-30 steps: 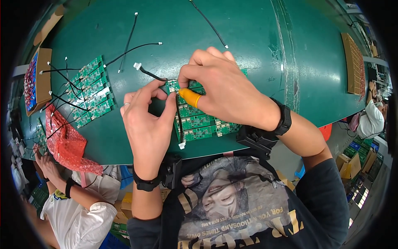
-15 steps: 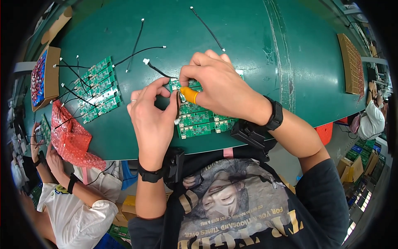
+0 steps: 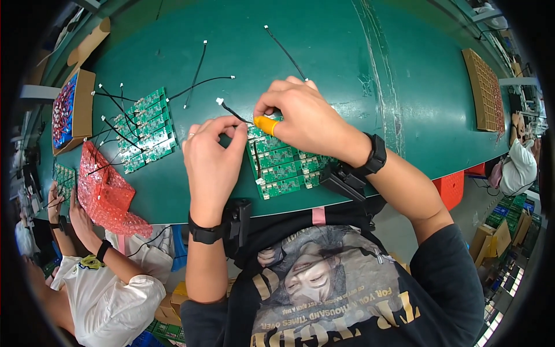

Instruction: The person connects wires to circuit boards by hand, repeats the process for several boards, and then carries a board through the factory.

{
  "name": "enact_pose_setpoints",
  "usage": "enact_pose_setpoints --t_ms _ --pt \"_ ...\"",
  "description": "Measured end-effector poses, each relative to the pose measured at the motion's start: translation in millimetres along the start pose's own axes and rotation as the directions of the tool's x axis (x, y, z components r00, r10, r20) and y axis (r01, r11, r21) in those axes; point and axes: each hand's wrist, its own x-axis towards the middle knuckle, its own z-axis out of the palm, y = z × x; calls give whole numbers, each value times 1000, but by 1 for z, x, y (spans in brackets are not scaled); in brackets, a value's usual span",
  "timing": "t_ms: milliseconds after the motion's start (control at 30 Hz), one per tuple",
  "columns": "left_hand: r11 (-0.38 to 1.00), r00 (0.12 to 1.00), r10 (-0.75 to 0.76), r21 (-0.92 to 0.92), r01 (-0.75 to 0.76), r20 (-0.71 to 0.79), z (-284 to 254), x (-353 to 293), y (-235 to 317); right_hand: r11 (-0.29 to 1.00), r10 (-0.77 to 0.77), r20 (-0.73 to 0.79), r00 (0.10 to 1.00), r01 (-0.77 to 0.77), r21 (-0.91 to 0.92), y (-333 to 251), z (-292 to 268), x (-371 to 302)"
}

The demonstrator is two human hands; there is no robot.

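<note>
A green circuit board panel lies on the table in front of me, with small white sockets along its rows. My right hand, a yellow finger cot on one finger, pinches a short black cable at the panel's far left corner. The cable's free white plug points away to the far left. My left hand is closed, thumb and index fingertips together at the same cable, close to the right fingertips. A second black cable lies along the panel's left edge. My fingers hide the gripped cable's other end.
Another green panel with several black cables lies to the left, beside red bubble wrap. Loose cables lie farther back. Cardboard boxes stand at the left and right. A co-worker's hands handle a panel at far left.
My left hand has let go of the cable now lying along the panel's left edge and moved up to the right fingertips. The view has shifted slightly.
</note>
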Motion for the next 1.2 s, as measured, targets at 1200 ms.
enact_pose_setpoints --t_ms 1200 --pt "952 954 296 67 -299 48 -13 -88 0 988 37 -183 982 -64 -143 61 -77 68"
